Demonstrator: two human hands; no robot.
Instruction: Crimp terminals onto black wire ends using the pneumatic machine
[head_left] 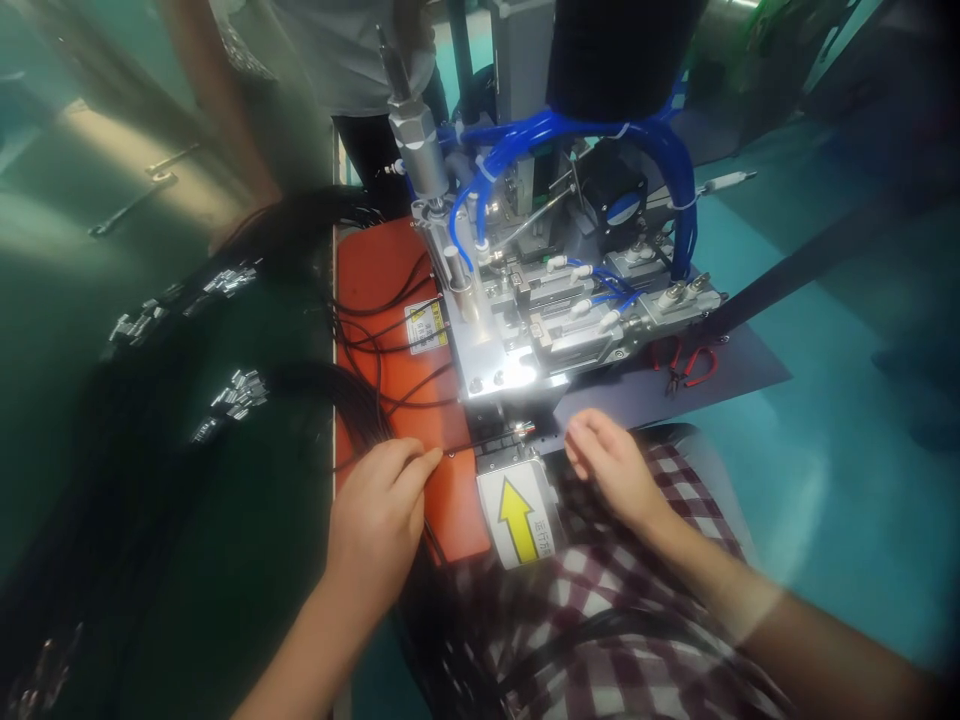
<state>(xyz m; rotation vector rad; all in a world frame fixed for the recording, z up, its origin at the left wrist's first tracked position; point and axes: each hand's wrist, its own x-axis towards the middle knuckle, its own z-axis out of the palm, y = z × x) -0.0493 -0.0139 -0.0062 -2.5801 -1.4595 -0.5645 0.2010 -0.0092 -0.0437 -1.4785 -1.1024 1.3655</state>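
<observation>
My left hand pinches a thin black cable between thumb and forefinger, and the cable's end lies in the front slot of a small metal machine. My right hand rests just right of that slot with fingers curled and nothing visible in it. Below the slot sits a white label with a yellow arrow pointing toward the machine. The machine stands on an orange plate, and several black cables loop across that plate.
Bundles of black cables with metal connectors lie on the green table at left. Blue air hoses arch over the machine. Red-handled pliers lie at right. Another person stands behind the table. A checked cloth covers my lap.
</observation>
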